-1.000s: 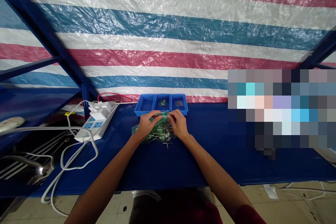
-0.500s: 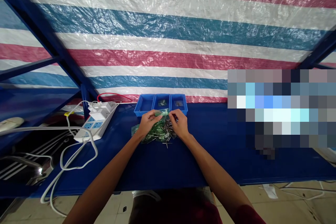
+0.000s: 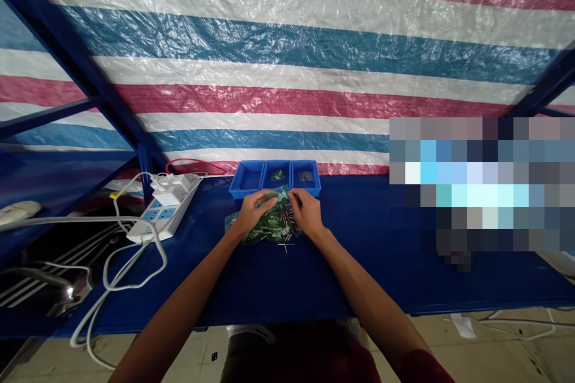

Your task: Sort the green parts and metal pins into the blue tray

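A small clear greenish plastic bag [image 3: 283, 192] is stretched between my two hands, just in front of the blue divided tray [image 3: 246, 195]. My left hand [image 3: 254, 212] pinches its left side between thumb and fingers. On the other side, my right hand [image 3: 307, 212] is closed on the bag's right edge. Beneath them lies a pile of green plastic bags [image 3: 263, 228] mixed with thin metal pins [image 3: 287, 219]. A few of these pins stick out toward me. The tray's middle and right compartments hold small items too small to make out.
A white power strip [image 3: 164, 215] with plugs and looping white cables [image 3: 157, 251] lies to the left on the blue table [image 3: 278, 293]. Striped plastic sheeting [image 3: 278, 72] hangs behind. A blurred-out area covers the right side.
The small bag between my fingers has crumpled and shifted slightly. Both hands stay nearly where they were.
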{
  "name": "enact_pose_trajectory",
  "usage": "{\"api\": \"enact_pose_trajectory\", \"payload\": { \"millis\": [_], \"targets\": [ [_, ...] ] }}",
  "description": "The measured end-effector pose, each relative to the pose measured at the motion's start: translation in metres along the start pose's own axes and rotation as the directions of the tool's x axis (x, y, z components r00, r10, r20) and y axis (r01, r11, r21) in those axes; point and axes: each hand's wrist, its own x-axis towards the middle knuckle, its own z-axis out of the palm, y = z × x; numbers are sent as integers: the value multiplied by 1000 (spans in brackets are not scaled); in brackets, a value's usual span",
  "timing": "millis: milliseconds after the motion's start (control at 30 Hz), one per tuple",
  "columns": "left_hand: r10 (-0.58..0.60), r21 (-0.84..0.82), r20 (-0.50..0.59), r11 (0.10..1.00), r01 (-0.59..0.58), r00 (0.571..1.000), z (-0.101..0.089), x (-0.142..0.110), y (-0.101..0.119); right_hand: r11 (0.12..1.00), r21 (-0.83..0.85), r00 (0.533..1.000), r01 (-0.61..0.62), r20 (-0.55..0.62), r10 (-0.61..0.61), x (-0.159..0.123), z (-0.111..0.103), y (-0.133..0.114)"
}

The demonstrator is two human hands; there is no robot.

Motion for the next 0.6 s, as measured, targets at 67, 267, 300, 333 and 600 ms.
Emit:
{"api": "enact_pose_trajectory", "payload": {
  "millis": [67, 267, 300, 333, 600],
  "targets": [
    [17, 32, -6, 999, -17, 1000, 0, 1, 0, 1000, 6, 1000, 2, -2, -2, 0, -1, -1],
    [-15, -11, 70, 1000, 16, 997, -1, 1, 1, 989, 56, 985, -136, 110, 129, 2, 0, 1],
    [-24, -25, 55, 999, 25, 998, -1, 3, 0, 983, 66, 979, -172, 124, 163, 2, 0, 1],
    [-30, -39, 14, 999, 30, 999, 0, 7, -1, 976, 76, 973, -204, 123, 194, 2, 0, 1],
    [-40, -104, -278, 994, 12, 960, -9, 50, 1, 948, 56, 950, -312, 14, 312, 5, -2, 8]
  ]
}}
